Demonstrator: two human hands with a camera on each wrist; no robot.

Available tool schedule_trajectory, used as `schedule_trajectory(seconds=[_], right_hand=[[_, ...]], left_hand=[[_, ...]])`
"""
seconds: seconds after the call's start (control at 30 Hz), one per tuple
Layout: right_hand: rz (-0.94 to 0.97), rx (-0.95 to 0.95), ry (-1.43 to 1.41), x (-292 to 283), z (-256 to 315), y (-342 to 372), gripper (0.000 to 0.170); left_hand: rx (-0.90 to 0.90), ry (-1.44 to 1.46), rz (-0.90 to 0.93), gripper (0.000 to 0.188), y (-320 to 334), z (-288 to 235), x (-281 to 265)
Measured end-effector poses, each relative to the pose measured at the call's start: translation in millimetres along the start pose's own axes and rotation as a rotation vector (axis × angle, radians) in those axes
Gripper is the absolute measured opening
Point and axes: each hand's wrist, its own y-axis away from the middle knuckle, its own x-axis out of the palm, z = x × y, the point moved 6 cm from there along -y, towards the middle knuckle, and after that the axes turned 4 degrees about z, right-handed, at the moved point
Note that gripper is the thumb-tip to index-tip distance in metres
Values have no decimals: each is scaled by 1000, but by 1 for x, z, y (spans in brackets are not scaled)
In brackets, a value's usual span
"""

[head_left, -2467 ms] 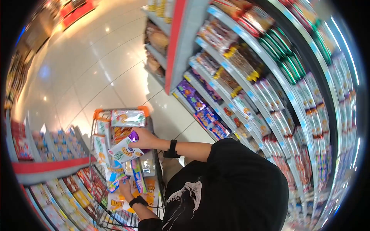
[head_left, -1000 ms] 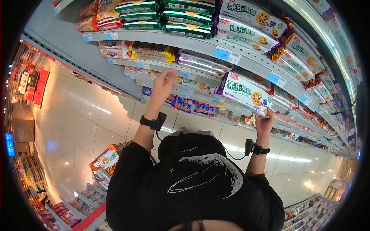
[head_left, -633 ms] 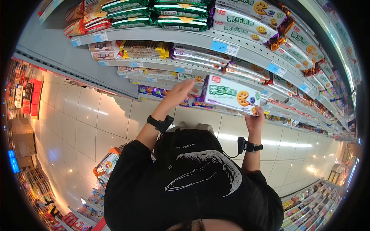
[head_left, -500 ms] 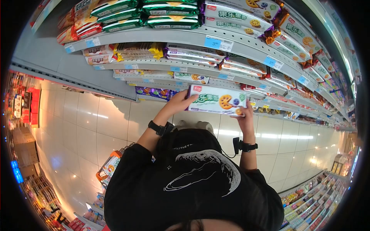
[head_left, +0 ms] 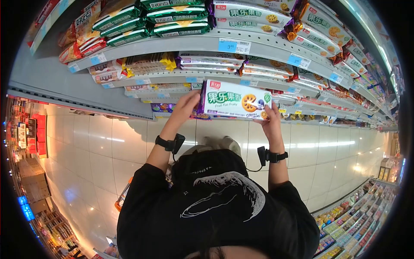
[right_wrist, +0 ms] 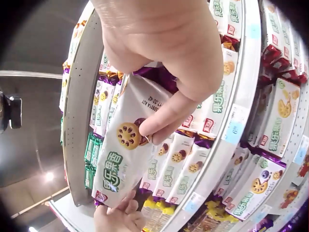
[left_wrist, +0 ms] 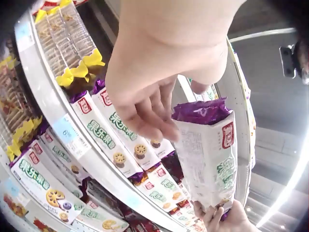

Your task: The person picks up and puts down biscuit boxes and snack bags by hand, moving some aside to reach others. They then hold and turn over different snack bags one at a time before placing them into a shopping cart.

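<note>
A long white biscuit packet (head_left: 233, 100) with purple ends, its front showing cookies and blueberries, is held out before the shelves in the head view. My right hand (head_left: 270, 118) grips its right end, thumb on the front. In the right wrist view, the right thumb (right_wrist: 161, 116) presses the printed cookie side. My left hand (head_left: 184, 105) is at the packet's left end. In the left wrist view, its loosely bent fingers (left_wrist: 154, 121) come right to the packet's edge beside the crumpled purple end, with the thumb apart from them.
Tiered shelves (head_left: 267, 45) of packets stand directly ahead, with green packs (head_left: 179, 19) at upper left and matching white packets (head_left: 250, 19) beside them. Tiled floor (head_left: 297, 142) lies below. Part of an orange-cornered cart (head_left: 120, 200) shows behind the left arm. More shelving (head_left: 353, 220) stands behind at right.
The person has turned from the cart to the shelves. The right hand has brought the packet leftward to the front of the body; the left hand has come to its left end.
</note>
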Motion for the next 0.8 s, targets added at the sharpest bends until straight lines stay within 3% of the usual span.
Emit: schedule_trajectory(seconds=[0.13,0.2,0.23,0.33,0.47,0.63,0.73,0.77,0.8], right_hand=[[-61,-70,-3,9,32,-23,50],[-57,-119,-5,15,45,-34,49],[-20,-126,15,16,50,-41,47],[-6,-145,32,28,64,-51,42],[-53,-133,37,29,66,-68,43],[-55,-179,-12,47,71,-93,44],[-56,-118,-17,62,70,-114,43],[106,-106,32,60,63,-130,33],[115,-100,33,70,62,-134,33]], left_hand=[[177,-280,-171,24,-28,-29,-36],[564,-764,-439,27,-30,-69,-43],[588,-771,-448,28,-35,-77,-43],[619,-1008,-418,30,-54,-78,-46],[514,-1005,-336,28,-67,-62,-48],[632,-970,-392,22,-64,-65,-46],[599,-996,-366,27,-65,-66,-48],[593,-1000,-374,27,-65,-66,-49],[564,-1001,-375,34,-67,-67,-51]])
